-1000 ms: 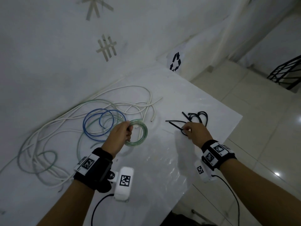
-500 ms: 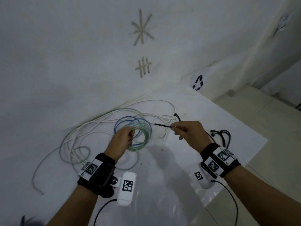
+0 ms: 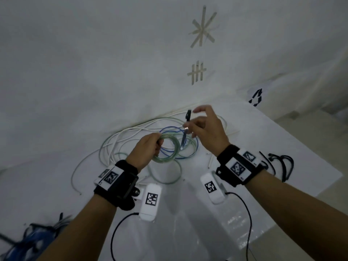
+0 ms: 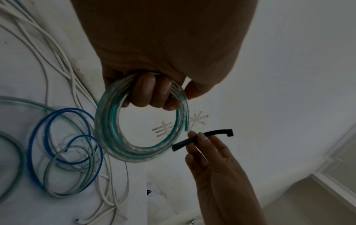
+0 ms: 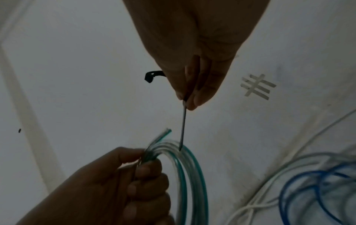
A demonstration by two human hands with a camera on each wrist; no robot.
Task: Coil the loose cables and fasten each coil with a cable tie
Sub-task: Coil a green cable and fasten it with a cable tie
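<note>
Left hand [image 3: 147, 148] fist-grips the clear-green cable coil [image 3: 170, 150] at its 9 o'clock, lifted off the white table [image 3: 282, 144] so the loop hangs open; right hand [image 3: 208, 132] pinches a black cable tie [image 3: 186, 129], tail down at the coil's 2 o'clock, apparently ready to thread through.

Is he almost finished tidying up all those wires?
Not nearly. One green-clear coil is wound and gripped in the left hand. The right hand pinches a black cable tie, its tip at the coil, not yet wrapped round. The blue cable and white cables lie loose on the table.
</note>
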